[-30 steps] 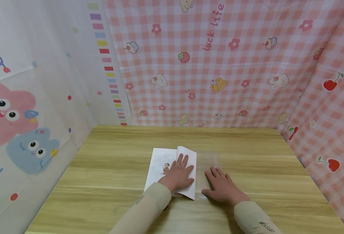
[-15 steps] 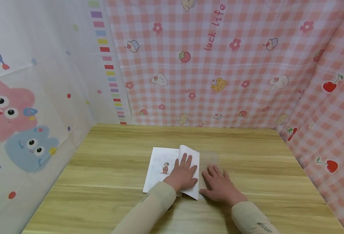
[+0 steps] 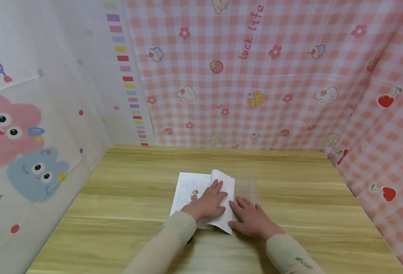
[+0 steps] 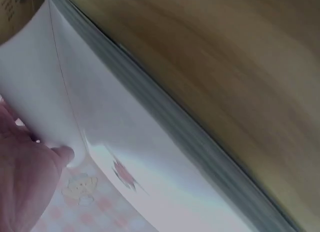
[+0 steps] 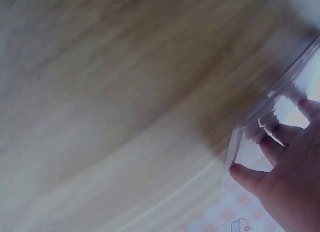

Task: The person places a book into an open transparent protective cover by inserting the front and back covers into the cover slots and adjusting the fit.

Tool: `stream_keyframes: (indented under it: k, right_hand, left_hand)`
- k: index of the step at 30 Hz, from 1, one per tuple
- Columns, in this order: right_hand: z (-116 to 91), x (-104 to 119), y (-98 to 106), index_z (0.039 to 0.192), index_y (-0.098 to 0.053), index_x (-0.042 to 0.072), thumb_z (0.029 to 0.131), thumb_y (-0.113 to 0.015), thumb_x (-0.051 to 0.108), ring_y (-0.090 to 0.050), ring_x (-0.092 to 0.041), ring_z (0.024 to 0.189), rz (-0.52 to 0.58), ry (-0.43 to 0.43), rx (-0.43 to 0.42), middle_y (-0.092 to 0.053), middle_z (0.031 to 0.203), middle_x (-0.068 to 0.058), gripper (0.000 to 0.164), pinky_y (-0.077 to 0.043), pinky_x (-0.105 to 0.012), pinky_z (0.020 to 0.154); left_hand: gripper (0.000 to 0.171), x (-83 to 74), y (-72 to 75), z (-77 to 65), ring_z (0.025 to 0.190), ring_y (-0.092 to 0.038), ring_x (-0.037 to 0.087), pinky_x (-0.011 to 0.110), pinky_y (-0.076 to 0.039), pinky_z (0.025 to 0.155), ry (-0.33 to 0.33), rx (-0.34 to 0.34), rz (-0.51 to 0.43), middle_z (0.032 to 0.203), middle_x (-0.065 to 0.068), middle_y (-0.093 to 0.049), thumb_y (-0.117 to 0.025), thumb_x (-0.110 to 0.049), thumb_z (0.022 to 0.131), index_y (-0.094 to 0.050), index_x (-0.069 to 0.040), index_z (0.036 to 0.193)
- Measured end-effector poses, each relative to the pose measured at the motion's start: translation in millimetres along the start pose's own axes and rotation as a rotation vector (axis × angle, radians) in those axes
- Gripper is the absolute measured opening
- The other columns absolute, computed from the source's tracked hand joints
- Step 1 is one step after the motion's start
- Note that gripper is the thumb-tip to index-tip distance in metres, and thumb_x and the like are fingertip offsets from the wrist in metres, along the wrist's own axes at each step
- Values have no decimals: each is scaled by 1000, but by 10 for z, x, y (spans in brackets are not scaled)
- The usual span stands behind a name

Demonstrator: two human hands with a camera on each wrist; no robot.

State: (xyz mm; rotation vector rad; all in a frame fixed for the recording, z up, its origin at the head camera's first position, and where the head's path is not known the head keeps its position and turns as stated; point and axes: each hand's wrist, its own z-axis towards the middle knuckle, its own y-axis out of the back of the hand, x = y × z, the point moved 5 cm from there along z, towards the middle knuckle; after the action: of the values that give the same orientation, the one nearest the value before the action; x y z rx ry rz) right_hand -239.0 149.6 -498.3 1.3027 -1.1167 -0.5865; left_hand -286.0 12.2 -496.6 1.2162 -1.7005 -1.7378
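Observation:
A book (image 3: 185,184) lies open on the table, its left page printed with a small figure. In the left wrist view the edge of its page stack (image 4: 175,122) shows thick. My left hand (image 3: 208,201) rests with spread fingers on the narrower white right-hand leaf (image 3: 226,186), which curves up at its edges. A clear plastic sheet (image 3: 249,184), apparently a book cover, sticks out to the right of the book. My right hand (image 3: 250,219) lies on that sheet, fingers extended, fingertips near the leaf's right edge. In the right wrist view, its fingers (image 5: 245,177) press on the glossy plastic (image 5: 260,110).
The wood-grain table (image 3: 119,198) stretches around the book on all sides. A pink checked cloth (image 3: 239,83) hangs behind it and at the right. At the left hangs a white cloth (image 3: 61,125) with cartoon prints. A small dark object (image 3: 190,240) shows beneath the left sleeve.
My right hand has slid left over the plastic, closer to the book. The leaf's edge has shifted slightly right. My left hand moved right, then back left a little.

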Motion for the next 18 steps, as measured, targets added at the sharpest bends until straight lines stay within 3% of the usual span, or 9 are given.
stream_keyframes:
  k: [7,18]
  right_hand:
    - [7,-2,13,147,-38,8,90,-55,49,-21,-39,138,-8,-8,8,-30,153,-23,72,-25,-73,101]
    - [1,23,31,147,-36,6,90,-57,46,-21,-40,138,48,-22,23,-30,153,-24,73,-23,-73,101]
  left_hand:
    - [61,69,60,-158,144,2,24,65,-36,100,-19,18,56,162,8,-4,-46,-52,94,-37,-24,148]
    - [58,38,88,-224,144,-5,28,59,-37,103,32,-1,124,161,13,-10,-46,-46,96,-39,-20,147]
